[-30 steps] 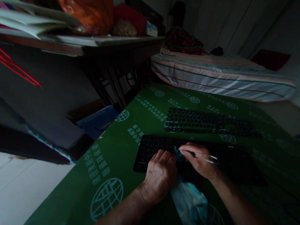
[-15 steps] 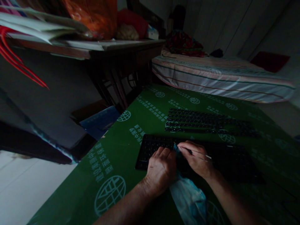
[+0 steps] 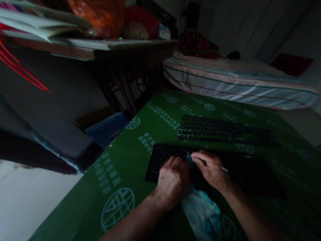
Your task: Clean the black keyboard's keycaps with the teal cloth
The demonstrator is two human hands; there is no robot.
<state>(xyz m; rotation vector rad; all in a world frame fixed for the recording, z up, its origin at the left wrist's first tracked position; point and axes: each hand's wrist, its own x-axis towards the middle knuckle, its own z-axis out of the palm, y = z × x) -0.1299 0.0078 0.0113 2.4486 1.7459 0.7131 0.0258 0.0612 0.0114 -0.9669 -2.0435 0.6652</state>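
Observation:
A black keyboard base [image 3: 253, 174] lies on the green printed tabletop [image 3: 140, 167]. Over its left half, my left hand [image 3: 173, 179] is closed with curled fingers around part of a light blue cloth [image 3: 203, 211], which trails down toward me. Close beside it, my right hand [image 3: 209, 167] pinches a thin metal tool [image 3: 222, 168], whose shiny end sticks out past the hand. A corner of the cloth shows between both hands at the tool's other end, against the keyboard. Beyond the keyboard, removed black keycaps [image 3: 213, 127] lie in rows.
A striped bed [image 3: 225, 80] stands past the table's far edge. To the left, a higher desk [image 3: 100, 45] carries papers, an orange bag [image 3: 100, 16] and a red bag [image 3: 142, 21]. Red cords [image 3: 22, 68] hang from it. A cable [image 3: 303, 204] runs off at right.
The view has shifted very slightly. Both hands stay in nearly the same place on the keyboard, with the cloth and the tool still held.

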